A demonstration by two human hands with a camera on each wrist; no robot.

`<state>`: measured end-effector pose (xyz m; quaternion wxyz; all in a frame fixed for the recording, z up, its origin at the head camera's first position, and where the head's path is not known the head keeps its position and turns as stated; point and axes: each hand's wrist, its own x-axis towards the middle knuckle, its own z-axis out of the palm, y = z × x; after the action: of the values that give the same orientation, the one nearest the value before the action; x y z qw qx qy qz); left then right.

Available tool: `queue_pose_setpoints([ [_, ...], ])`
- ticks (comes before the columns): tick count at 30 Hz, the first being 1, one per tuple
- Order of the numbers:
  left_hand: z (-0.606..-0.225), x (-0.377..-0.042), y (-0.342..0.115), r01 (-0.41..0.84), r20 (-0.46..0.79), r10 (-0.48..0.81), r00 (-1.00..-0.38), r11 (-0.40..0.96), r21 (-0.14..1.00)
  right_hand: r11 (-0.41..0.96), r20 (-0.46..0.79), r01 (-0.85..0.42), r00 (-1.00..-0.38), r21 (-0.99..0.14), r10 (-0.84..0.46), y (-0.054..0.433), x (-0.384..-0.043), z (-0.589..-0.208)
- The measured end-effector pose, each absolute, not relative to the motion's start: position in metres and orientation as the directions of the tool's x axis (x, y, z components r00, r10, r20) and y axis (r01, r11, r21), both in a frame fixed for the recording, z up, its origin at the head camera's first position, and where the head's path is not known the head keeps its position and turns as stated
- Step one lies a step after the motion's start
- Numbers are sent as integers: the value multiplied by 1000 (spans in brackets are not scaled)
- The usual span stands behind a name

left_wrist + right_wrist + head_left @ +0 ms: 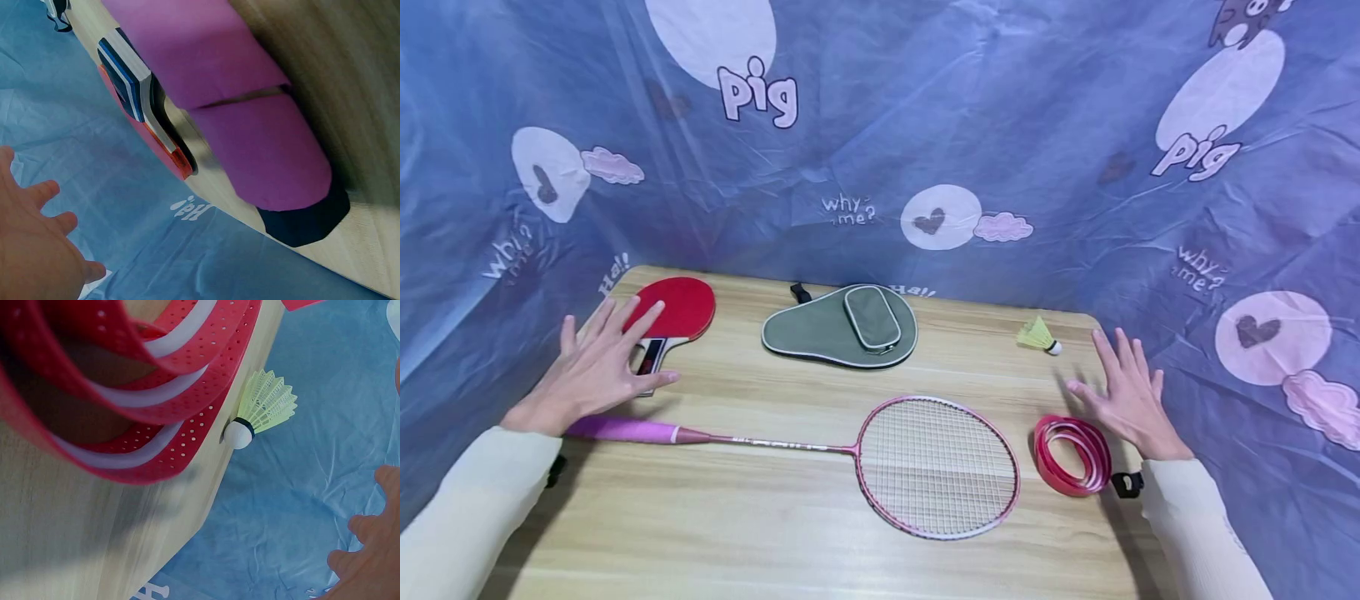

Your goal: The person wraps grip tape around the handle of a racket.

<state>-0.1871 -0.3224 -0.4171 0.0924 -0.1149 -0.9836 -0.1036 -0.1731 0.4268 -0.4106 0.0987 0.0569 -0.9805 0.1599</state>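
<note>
Bare left hand [593,373] and bare right hand [1131,404] spread, both released

Taking the middle of the pale wood-grained table [737,517] as clock centre, the long badminton racket with purple handle and pink oval frame [805,447] lies nearest, handle at nine o'clock, strung head toward four. At three, just beside that head, sits the coiled red perforated strip with white striping [1098,454].

The left hand hangs near the racket's handle at nine, fingers fanned, grasping nothing; the right hand, likewise spread, is just beyond the strip at three.

Farther off, the round red table-tennis bat [681,308] lies at ten, partly hidden by the left hand, the yellow feather-shaped plastic shuttlecock [1037,335] at two, and the grey-green teardrop-shaped case [812,329] at twelve. Behind hangs the blue printed cloth [865,150]
</note>
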Motion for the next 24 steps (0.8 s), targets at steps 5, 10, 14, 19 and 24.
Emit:
queue_pose_setpoints([
  [5, -412, -190, -323, 246, 205, 208, -957, 951, 185, 942, 218, -144, -973, -303, -79, 427, -172, -412],
  [10, -410, -191, -324, 241, 200, 202, -959, 951, 195, 945, 225, -153, -970, -290, -88, 426, -172, -414],
  [14, -412, -190, -326, 232, 193, 193, -962, 951, 206, 946, 222, -165, -970, -278, -104, 423, -173, -414],
  [19, -416, -189, -326, 231, 194, 191, -962, 951, 207, 948, 236, -178, -965, -262, -116, 420, -175, -411],
  [24, -420, -185, -327, 228, 200, 187, -962, 951, 207, 947, 232, -179, -966, -268, -117, 419, -176, -409],
])
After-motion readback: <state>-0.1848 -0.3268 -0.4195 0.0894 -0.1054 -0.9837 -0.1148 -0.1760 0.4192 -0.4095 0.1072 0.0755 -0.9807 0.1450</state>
